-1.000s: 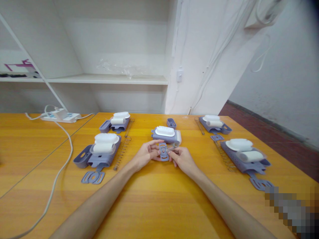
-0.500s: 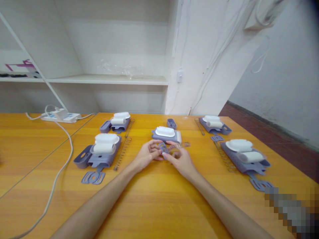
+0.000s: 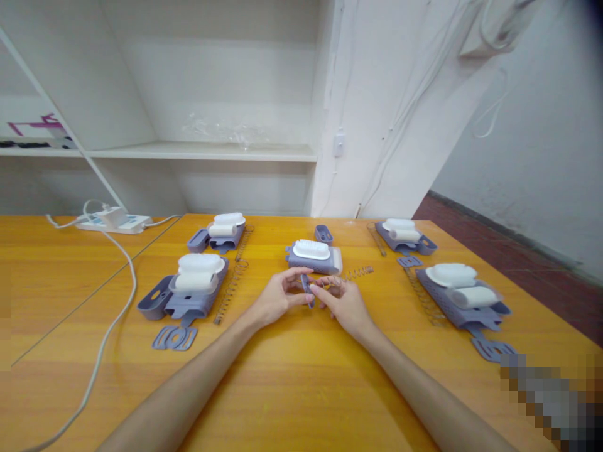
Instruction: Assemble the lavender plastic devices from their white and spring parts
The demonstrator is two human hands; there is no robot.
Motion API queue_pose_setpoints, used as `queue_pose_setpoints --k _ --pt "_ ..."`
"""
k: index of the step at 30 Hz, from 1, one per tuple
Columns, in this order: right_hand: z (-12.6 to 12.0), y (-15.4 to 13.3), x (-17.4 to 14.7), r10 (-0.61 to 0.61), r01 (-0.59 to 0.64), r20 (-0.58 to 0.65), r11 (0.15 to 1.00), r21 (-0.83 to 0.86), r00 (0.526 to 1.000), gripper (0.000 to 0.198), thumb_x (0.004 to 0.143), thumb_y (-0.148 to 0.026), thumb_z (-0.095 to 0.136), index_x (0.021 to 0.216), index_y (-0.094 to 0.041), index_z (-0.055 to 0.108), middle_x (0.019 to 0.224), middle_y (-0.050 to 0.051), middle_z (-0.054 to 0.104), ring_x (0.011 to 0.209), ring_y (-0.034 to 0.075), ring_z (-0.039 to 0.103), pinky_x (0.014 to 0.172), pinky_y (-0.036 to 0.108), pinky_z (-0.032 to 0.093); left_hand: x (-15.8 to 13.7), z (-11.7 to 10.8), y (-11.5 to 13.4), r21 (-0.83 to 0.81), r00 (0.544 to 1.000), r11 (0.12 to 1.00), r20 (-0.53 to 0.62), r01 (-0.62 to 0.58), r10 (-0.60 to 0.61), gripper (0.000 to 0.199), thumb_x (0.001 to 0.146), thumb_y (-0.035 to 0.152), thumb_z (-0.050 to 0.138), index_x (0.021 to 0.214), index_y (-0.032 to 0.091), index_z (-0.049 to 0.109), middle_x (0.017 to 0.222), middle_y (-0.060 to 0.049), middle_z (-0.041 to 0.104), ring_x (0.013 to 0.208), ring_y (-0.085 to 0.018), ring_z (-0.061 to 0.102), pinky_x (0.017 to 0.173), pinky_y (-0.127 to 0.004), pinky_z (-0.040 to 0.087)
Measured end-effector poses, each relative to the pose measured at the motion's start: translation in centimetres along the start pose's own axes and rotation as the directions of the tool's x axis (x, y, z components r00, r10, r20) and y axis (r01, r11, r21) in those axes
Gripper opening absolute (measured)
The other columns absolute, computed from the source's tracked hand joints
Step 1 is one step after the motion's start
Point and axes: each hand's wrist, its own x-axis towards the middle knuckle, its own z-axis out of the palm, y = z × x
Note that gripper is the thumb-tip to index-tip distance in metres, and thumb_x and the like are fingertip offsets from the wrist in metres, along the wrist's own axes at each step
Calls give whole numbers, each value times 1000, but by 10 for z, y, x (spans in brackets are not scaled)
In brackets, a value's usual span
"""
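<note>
– white shelving (image 3: 202, 152) and a pale pillar (image 3: 377, 125) are seen behind a wooden table (image 3: 301, 389). what is set out around the hands?

– at left, a near left holder (image 3: 191, 304) and a far left holder (image 3: 227, 241), both purple, are laid one behind the other, each topped with white pieces; loose springs (image 3: 230, 292) are placed along their right side. further left, a power strip (image 3: 139, 224) is shown, with a white cable (image 3: 117, 314) run forward over the tabletop. at right, a near right holder (image 3: 436, 298) and a far right holder (image 3: 386, 236) are similarly laden.

– what stands in the way?

– just beyond the fingers, the table is occupied by a middle holder (image 3: 311, 262), behind which a small purple box (image 3: 323, 234) is placed.

– and the held parts?

– a slotted plate (image 3: 307, 290), seen nearly edge-on, is clamped between thumb and fingers of the left hand (image 3: 276, 298). a coil spring (image 3: 358, 274) is gripped among the curled fingers of the right hand (image 3: 346, 304), its free end projected rightward; whether plate and spring are touching cannot be told.
</note>
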Motion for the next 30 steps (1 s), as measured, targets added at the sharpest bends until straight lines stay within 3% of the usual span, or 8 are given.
queue_pose_setpoints --k 9,14,17,19,20,23,25,30 --pt "-1 5 3 35 -34 -4 998 44 999 42 71 -52 64 93 -16 59 55 -1 58 42 12 52 32 19 36 -1 -2 3 -129 993 990 -95 54 -67 53 66 30 76 113 17 54 100 -8 60 82 -19 61 69 -34 54" --pt "-4 10 -1 -179 151 -188 976 -154 966 23 85 -42 50 84 -19 54 68 1 58 50 12 55 40 22 43 -1 -3 7 -213 976 977 -208 15 -60 46 70 34 72 110 17 55 91 -6 60 85 -19 60 67 -33 55" --pt "-5 7 -6 -521 318 -291 787 -529 803 14 84 -31 53 81 -20 59 97 10 57 90 21 59 71 34 52 -1 -3 8 -241 973 970 -221 11 -66 48 69 35 73 110 17 55 90 -6 60 82 -17 60 66 -32 55" --pt "-6 2 -8 -690 359 -205 579 -732 694 11 80 -29 59 76 -21 64 119 12 50 117 29 45 94 49 40 -1 -3 9 -249 974 968 -215 15 -70 50 67 35 74 110 16 56 89 -6 60 79 -17 60 65 -32 55" --pt "-6 0 -9 -729 370 -131 483 -793 672 10 78 -29 62 73 -22 66 127 11 46 125 32 37 101 55 30 -1 -3 9 -251 976 968 -207 19 -72 51 67 35 75 110 16 56 89 -6 60 78 -17 60 65 -32 55" --pt "-7 -5 -8 -707 399 81 297 -867 702 7 77 -30 64 75 -24 68 136 7 43 131 32 30 106 63 7 -3 -3 10 -244 983 969 -169 34 -77 51 66 34 75 109 14 55 89 -6 60 78 -17 61 66 -31 55" --pt "-9 -4 -7 -673 404 150 238 -883 724 9 79 -27 62 85 -25 68 130 8 50 127 30 35 106 63 4 -3 -3 11 -237 984 970 -157 44 -83 50 69 35 74 110 15 54 88 -6 60 75 -16 62 65 -32 55" --pt "-17 6 -1 -680 356 93 258 -898 727 21 85 -17 50 96 -21 68 104 9 61 98 21 54 96 43 35 -1 -3 8 -265 982 964 -172 31 -79 46 82 51 53 110 14 52 80 -6 61 66 -16 62 57 -30 53"
